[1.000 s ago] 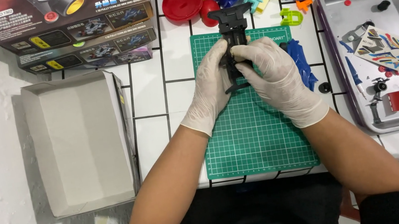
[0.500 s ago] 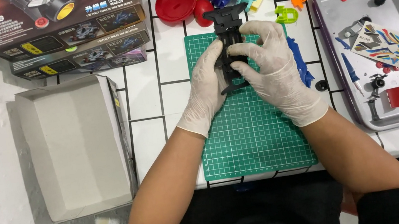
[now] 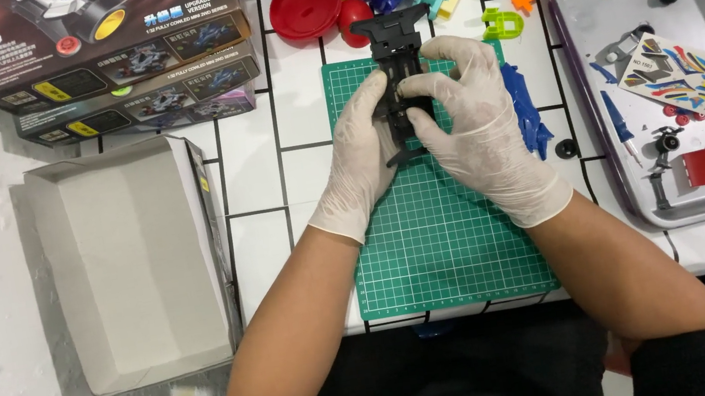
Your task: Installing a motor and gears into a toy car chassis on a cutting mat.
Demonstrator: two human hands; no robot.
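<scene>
Black chassis [image 3: 397, 70]: held over green mat [image 3: 443, 240], far end. Left hand [image 3: 362, 155] and right hand [image 3: 474, 128], gloved, fingers closed on its sides. Grip unchanged from a second ago; work remains on the chassis. Parts tray [image 3: 584, 98] right, open box [image 3: 133, 259] left.

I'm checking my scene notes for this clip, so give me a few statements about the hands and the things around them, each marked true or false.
1. Both gloved hands, left hand and right hand, hold the black plastic chassis. True.
2. The chassis is held over the metal tray. False: it is over the green cutting mat.
3. The open cardboard box lies to the left of the mat. True.
4. The sticker sheet lies on the mat. False: it lies in the tray.
5. The hands are bare. False: both wear white gloves.
</scene>
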